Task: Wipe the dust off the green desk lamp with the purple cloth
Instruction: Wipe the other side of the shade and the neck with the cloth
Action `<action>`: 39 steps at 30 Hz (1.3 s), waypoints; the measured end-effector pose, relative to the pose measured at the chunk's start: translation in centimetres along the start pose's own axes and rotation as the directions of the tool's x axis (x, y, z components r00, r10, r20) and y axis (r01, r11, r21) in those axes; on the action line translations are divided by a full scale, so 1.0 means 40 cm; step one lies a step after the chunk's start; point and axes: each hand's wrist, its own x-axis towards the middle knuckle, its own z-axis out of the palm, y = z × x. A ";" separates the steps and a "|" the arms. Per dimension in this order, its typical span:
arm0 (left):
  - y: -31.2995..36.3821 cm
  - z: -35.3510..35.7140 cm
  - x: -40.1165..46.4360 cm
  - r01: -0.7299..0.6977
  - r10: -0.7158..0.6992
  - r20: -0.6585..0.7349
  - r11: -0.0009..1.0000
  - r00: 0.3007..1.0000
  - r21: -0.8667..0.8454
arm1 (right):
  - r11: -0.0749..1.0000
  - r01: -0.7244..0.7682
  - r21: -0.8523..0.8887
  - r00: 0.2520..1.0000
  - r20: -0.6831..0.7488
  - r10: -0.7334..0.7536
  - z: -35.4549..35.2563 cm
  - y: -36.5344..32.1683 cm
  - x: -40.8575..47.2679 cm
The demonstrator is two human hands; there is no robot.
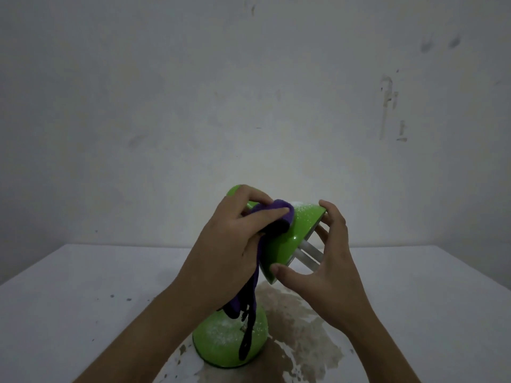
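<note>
we see lamp (287, 239) bright green, white dust specks on shade + base | cloth (276, 214) purple, dark trailing strip | table (83, 299) white, brown stain at 4 o'clock of base | wall (193, 92) grey-white, scuffed

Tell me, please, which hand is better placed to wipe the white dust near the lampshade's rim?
The left hand. It already grips the purple cloth against the lampshade, right beside the dusty patch. The right hand holds the shade's rim, steadying it, and has no cloth.

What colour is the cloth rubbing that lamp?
Purple; the cloth shows best in the head view, against the green lamp.
</note>
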 end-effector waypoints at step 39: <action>0.003 -0.015 0.086 0.192 -0.219 0.114 0.959 0.969 0.211 | 1.000 -0.002 -0.002 1.000 -0.003 0.002 0.001 -0.003 -0.001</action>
